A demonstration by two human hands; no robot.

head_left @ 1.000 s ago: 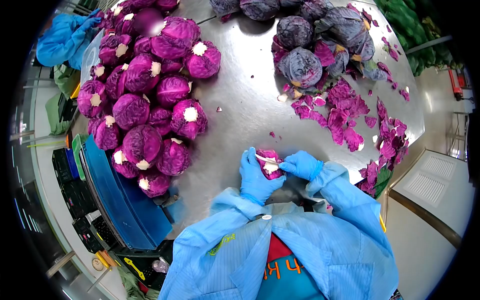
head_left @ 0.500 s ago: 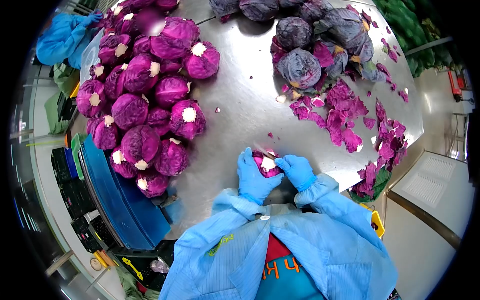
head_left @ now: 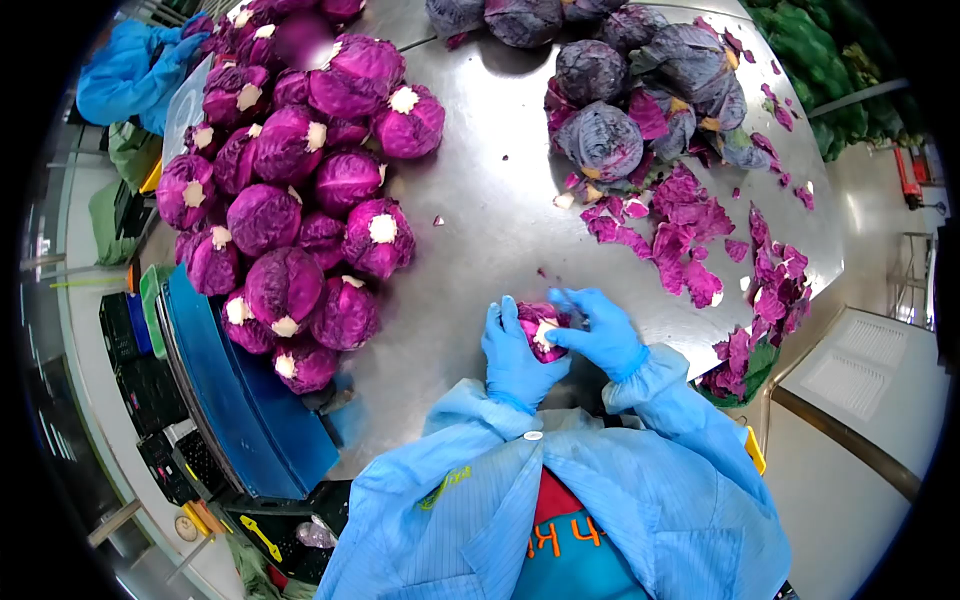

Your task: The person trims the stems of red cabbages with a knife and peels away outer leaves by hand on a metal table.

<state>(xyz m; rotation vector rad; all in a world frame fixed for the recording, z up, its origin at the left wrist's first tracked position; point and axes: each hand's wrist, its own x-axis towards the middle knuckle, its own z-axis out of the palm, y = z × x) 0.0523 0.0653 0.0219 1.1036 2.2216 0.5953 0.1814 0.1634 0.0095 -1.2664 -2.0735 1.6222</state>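
A small red cabbage [head_left: 535, 318] with a white cut stem end facing up sits in my left hand [head_left: 518, 352], its gloved fingers wrapped round the left and near sides. At the cabbage's right side is my right hand [head_left: 603, 336], its thumb close to the pale stem and its forefinger over the far edge. A thin grey blade showed near this hand a moment ago; now the knife is mostly hidden by fingers and cabbage. Both hands wear blue gloves, just above the near edge of the steel table [head_left: 470, 225].
Trimmed red cabbages [head_left: 265, 218] are heaped on the left. Untrimmed, greyish cabbages [head_left: 600, 140] stand at the far right, with loose purple leaves [head_left: 690, 225] beside them. Blue panels [head_left: 250, 400] lean at the left edge. A leaf-filled container [head_left: 745, 370] is at the right corner.
My right hand has opened its grip a little, with the forefinger now reaching over the cabbage's far side. The cabbage has turned slightly in my left hand, and the blade no longer shows clearly.
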